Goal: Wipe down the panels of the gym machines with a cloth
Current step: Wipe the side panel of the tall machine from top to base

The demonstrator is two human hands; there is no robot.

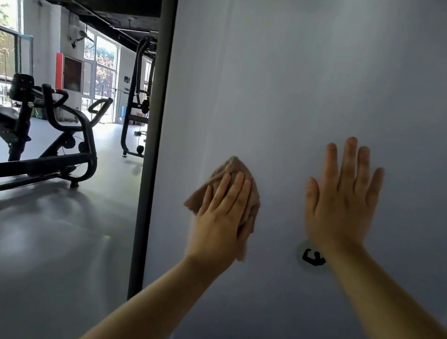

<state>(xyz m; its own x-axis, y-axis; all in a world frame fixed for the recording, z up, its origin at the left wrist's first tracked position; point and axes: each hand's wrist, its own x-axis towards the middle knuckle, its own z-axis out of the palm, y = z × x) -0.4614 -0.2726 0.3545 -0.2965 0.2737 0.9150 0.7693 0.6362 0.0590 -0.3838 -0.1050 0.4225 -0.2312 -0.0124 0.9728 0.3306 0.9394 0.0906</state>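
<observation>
The left hand (222, 212) lies flat on a tan cloth (251, 198), fingers together and stretched out, palm pressing it to the pale panel (329, 69). It is a flat press, not a closed grip: the fingers are not curled round the cloth, and its corners stick out at the top, the left and below the wrist. The cloth sits at lower centre of the frame, just right of the panel's dark edge post (154, 131).

The right hand (343, 196) is empty, fingers spread, flat on the panel to the right and well apart from the cloth, bracing. Just below its wrist is a small round sticker (311, 257) with a black flexed-arm mark.

To wipe well, I judge that even palm pressure and overlapping strokes matter, with the loose corners kept tucked under. Most of the panel above lies beyond the cloth. In the left of the frame, gym machines (51, 132) stand on the grey floor (34, 258).
</observation>
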